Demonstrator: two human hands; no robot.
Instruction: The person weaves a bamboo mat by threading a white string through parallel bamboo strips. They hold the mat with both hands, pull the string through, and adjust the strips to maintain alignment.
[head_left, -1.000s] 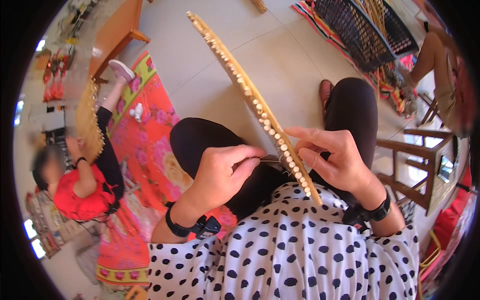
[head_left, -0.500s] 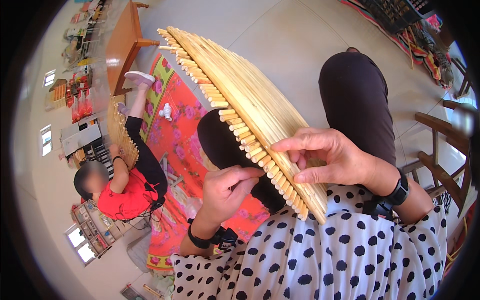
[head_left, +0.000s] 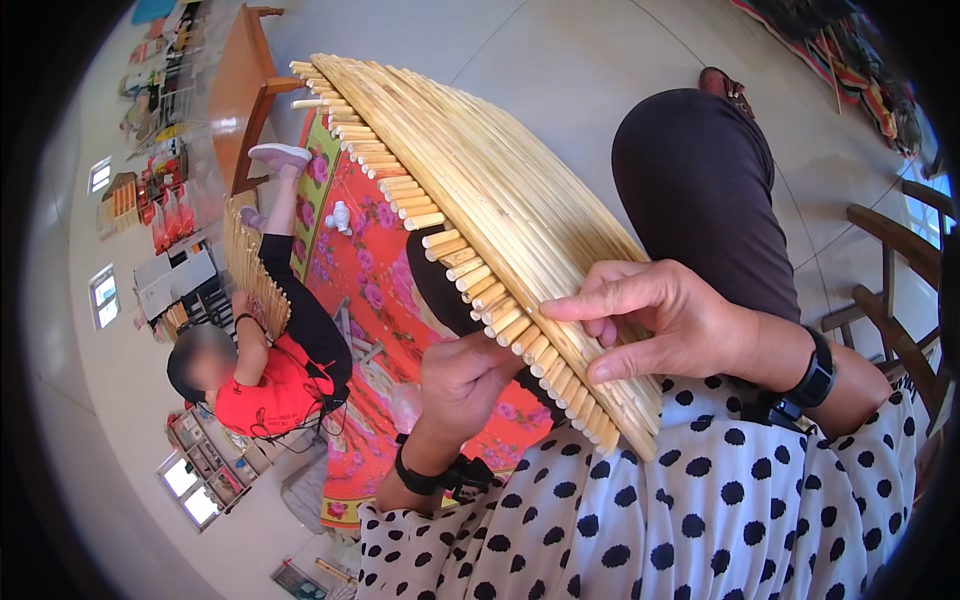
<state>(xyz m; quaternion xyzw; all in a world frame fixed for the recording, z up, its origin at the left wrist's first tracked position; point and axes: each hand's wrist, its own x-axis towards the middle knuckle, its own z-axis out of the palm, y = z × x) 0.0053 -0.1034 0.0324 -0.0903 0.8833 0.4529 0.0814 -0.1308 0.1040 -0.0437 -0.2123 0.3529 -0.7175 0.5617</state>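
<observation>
A pale mat [head_left: 470, 175] of stalks laid side by side spans my lap, its far end narrowing to the upper left. Cut stalk ends [head_left: 497, 305] stick out in a stepped row along its left edge. My right hand [head_left: 655, 318] rests on the top face, index finger and thumb stretched apart and touching the stalks, other fingers curled. At the left edge, my left hand [head_left: 462, 380] is closed with thumb and forefinger together. Its fingertips go behind the stalk ends, so what they pinch is hidden.
A person in red [head_left: 275, 390] sits at the left with another stalk mat [head_left: 252, 262]. Beneath lies a red flowered cloth [head_left: 375, 240]. A wooden table [head_left: 238, 95] stands at upper left, wooden chairs [head_left: 890, 310] at right. Striped cloth [head_left: 850, 75] lies at upper right.
My left hand has moved slightly up and right, its fingertips further behind the stalk ends. The right hand keeps its place on the mat. The view has shifted, and a dark crate has left it.
</observation>
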